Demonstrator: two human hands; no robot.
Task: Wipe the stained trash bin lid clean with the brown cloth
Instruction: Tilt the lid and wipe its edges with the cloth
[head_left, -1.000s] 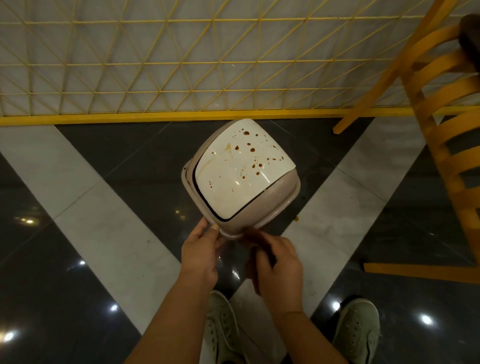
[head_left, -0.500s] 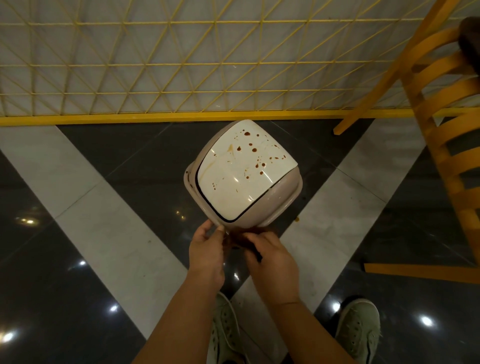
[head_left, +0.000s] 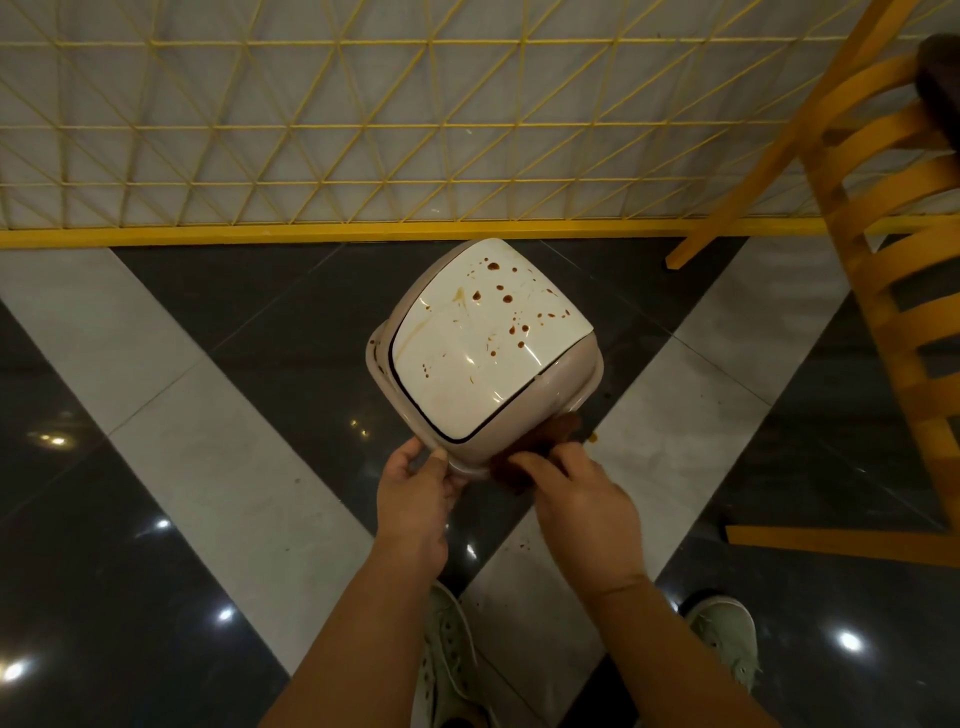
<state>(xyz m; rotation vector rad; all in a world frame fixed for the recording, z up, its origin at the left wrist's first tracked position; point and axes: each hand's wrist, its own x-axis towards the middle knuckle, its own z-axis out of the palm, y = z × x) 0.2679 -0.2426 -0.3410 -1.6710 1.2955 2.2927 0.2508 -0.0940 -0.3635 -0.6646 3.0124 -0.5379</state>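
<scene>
The trash bin lid (head_left: 467, 364) is a white swing flap in a beige frame, held up in front of me and speckled with brown stains across its upper right. My left hand (head_left: 415, 493) pinches the lid's near rim with thumb on top. My right hand (head_left: 576, 499) holds the brown cloth (head_left: 540, 447), bunched against the lid's lower right edge and mostly hidden under the rim and my fingers.
A yellow wire fence (head_left: 363, 130) with a yellow base rail runs across the back. A yellow slatted wooden chair (head_left: 893, 260) stands at the right. Glossy dark and white floor tiles lie below, with my pale green shoes (head_left: 452, 665) at the bottom.
The lid has lifted slightly up and to the right. My right hand has moved right along the rim, bringing the brown cloth into view under the lid's lower right edge.
</scene>
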